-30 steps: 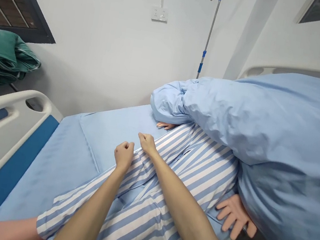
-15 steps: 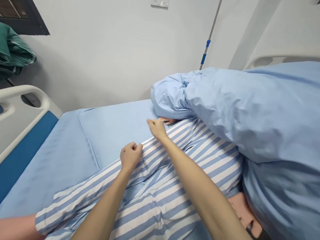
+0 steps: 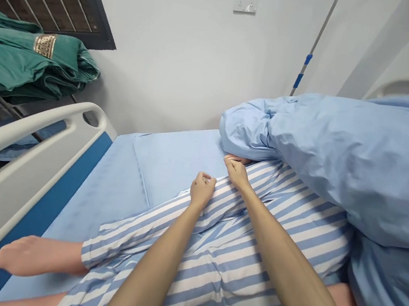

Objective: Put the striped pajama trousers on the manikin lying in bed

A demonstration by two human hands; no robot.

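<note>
- Left hand (image 3: 202,189): bare, fingers curled closed, at the far edge of the far trouser leg; no cloth shows pinched in it.
- Right hand (image 3: 237,174): bare, closed, farther off and to the right, by the manikin's far hand (image 3: 240,159); whether they touch cannot be told.
- Striped trousers (image 3: 216,270), blue and white: lying under both forearms, running from near left to far right; left hand and right hand both at their far side.
- Manikin's foot (image 3: 30,254): bare, near left, well apart from both hands, pointing toward the bed end board (image 3: 33,176).
- Condition, as far as shows: trousers already on both legs, far cuff just above the ankle; far foot bare; blue cover (image 3: 324,141) heaped at right, past the trouser tops. Anything left to do cannot be told.
- Bed sheet (image 3: 173,153), light blue: beneath the legs, smooth at far left, one crease.
- Manikin's near hand (image 3: 341,296): near right, partly behind the right forearm.
- Pole (image 3: 318,36): far right, against the wall.
</note>
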